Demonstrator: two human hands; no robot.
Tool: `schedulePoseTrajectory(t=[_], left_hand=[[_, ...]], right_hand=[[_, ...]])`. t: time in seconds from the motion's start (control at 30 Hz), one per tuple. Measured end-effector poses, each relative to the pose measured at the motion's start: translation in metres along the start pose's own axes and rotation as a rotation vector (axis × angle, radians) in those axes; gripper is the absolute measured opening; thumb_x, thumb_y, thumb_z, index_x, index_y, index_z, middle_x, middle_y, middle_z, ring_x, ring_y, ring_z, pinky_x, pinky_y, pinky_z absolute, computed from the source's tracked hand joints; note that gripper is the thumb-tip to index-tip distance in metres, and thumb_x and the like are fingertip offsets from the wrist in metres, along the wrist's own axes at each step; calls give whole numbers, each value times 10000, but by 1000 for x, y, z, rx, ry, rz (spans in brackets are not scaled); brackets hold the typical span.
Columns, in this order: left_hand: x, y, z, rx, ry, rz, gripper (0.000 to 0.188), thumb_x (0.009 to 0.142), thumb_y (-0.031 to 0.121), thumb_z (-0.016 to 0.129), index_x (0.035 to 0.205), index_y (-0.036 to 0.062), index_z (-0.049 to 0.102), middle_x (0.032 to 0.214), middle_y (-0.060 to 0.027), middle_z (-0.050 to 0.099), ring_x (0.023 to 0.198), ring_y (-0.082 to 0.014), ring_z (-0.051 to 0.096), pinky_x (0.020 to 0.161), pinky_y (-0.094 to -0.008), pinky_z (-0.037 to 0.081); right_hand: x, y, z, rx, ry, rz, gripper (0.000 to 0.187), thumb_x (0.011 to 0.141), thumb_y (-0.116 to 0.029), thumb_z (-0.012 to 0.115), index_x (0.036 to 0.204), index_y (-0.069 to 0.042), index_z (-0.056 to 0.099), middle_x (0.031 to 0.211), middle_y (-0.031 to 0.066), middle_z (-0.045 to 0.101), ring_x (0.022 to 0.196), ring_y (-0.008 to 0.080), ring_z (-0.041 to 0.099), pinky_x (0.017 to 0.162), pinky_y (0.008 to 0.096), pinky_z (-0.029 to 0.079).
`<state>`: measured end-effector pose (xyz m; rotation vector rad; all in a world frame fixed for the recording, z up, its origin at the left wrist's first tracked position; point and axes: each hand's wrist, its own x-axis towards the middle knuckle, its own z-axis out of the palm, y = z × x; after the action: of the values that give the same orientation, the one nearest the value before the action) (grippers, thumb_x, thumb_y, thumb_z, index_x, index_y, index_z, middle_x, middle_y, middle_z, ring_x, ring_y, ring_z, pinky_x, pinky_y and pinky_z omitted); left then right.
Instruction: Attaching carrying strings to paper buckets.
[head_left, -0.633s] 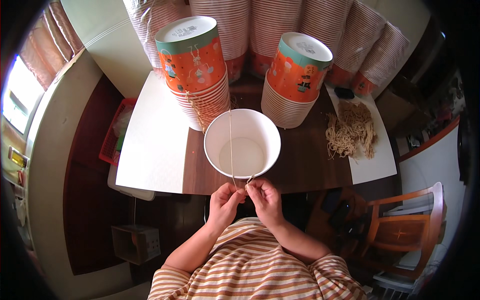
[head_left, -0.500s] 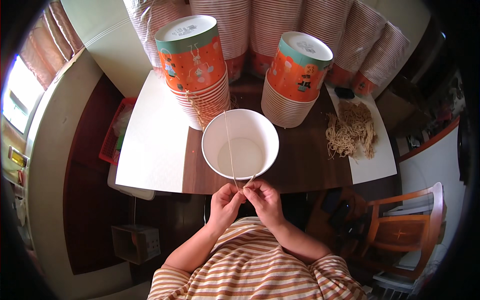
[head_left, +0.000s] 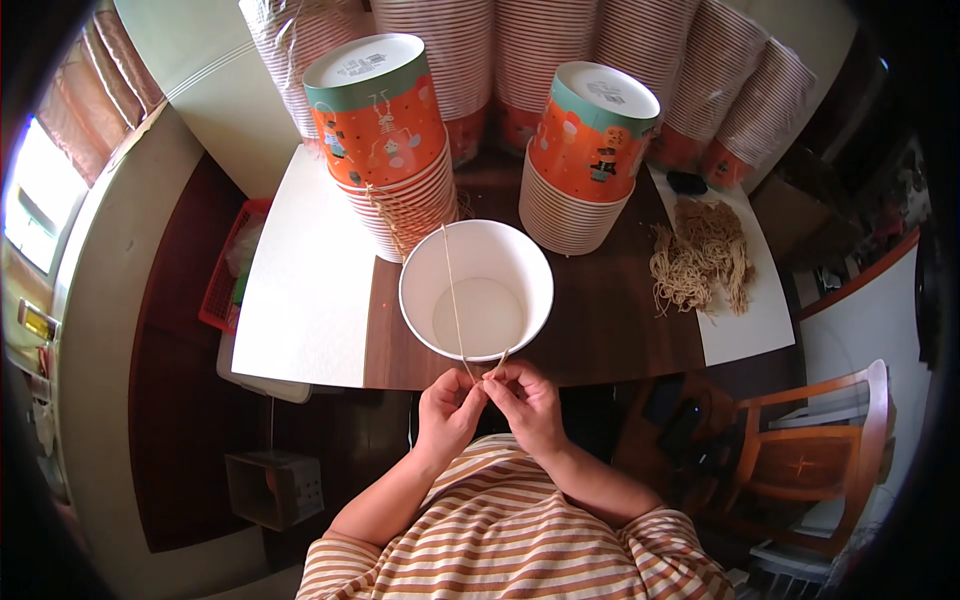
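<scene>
A white paper bucket [head_left: 476,340] stands upright, mouth up, at the table's front edge. A thin tan cord [head_left: 453,290] runs from its far-left rim across the opening to my hands. Another short piece of cord shows at the near rim. Just in front of the bucket, my left hand [head_left: 447,405] pinches the cord between thumb and fingers. My right hand [head_left: 527,400] is also closed on the cord, its fingertips meeting those of the left. The exact spot where the cord ends meet is hidden by my fingers.
Upside-down stacks of orange and green printed buckets stand behind, one at left [head_left: 385,125] and one at right [head_left: 590,150]. Cord lies across the left stack. A heap of tan cords [head_left: 705,255] rests on the right. Wrapped bucket stacks [head_left: 545,50] line the back; a wooden chair [head_left: 805,465] stands right.
My hands stay pinched together on the cord, with only slight finger movement. The view has shifted a little; the bucket and stacks look unmoved.
</scene>
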<state>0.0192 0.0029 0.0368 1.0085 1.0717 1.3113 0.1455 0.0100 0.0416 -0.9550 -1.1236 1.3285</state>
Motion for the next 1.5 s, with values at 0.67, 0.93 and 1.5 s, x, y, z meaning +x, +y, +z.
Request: schedulePoseTrajectory(t=[0.67, 0.93, 1.5], left_hand=[[3, 25, -15, 467, -135, 86, 39, 742, 41, 612, 724, 17, 586, 671, -46, 586, 617, -129, 562, 556, -260, 458], [9, 43, -34, 669, -217, 551, 75, 611, 7, 591, 651, 60, 556, 812, -76, 602, 809, -257, 567, 800, -344, 410], [7, 35, -51, 47, 191, 322, 490, 883, 61, 614, 1304, -9, 373, 1115, -97, 568, 1014, -165, 570, 885, -272, 456]], right_hand=[[44, -50, -16, -392, 59, -104, 133, 854, -118, 663, 873, 14, 662, 744, 6, 657, 677, 43, 559, 614, 206, 463], [120, -49, -39, -250, -9, -55, 318, 846, -213, 674, 1034, 33, 603, 814, 45, 629, 716, 81, 571, 652, 224, 472], [51, -88, -18, -996, -121, -1052, 437, 732, -57, 611, 1159, 22, 565, 731, 111, 567, 575, 252, 527, 592, 365, 447]])
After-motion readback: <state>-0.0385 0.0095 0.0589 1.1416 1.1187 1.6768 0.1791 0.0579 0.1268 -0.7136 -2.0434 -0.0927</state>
